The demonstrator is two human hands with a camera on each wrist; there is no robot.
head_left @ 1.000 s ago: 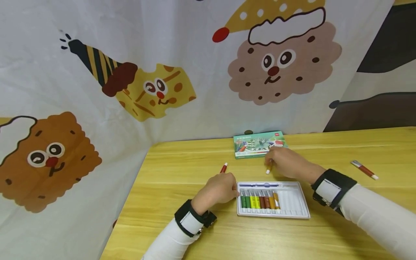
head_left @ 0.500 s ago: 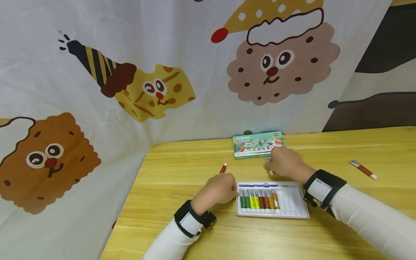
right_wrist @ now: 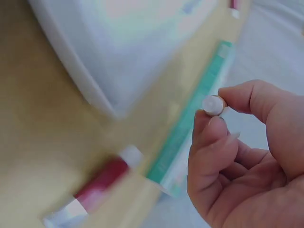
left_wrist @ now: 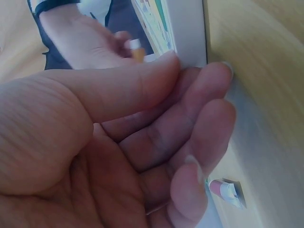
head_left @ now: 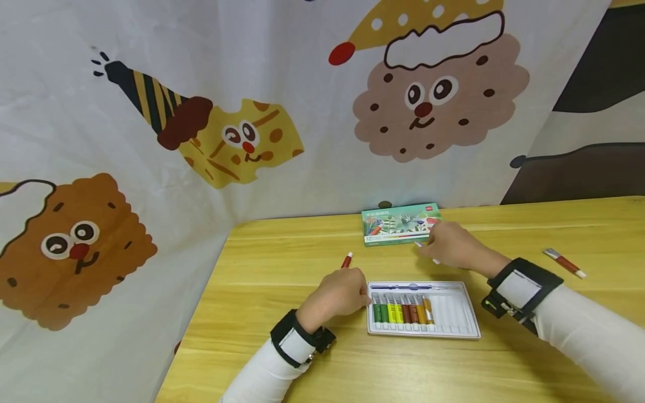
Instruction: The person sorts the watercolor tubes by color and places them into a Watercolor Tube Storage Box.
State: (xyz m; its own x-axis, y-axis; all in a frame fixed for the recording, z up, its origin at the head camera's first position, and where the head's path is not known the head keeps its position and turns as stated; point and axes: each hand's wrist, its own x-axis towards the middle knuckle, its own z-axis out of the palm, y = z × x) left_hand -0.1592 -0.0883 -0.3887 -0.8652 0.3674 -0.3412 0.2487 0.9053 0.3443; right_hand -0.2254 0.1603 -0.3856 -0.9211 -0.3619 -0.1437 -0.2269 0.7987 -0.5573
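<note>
In the head view my left hand holds the left edge of a white plastic paint tray. In the left wrist view its thumb lies against the tray's rim with the fingers curled beside it. Green, yellow, brown and ochre paint tubes fill the tray's left slots. My right hand is raised behind the tray, near the green paint box. Between thumb and fingers it pinches an orange-yellow paint tube, whose white cap faces the right wrist camera; the hand hides most of the tube.
A dark red paint tube lies at the right of the wooden table. Another red tube lies just beyond my left hand. A paintbrush rests in the tray's top groove. A printed cloth hangs behind the table.
My right hand has moved slightly left, then back right, turning the pinched tube; less of the tube shows now. My left hand stays on the tray's edge.
</note>
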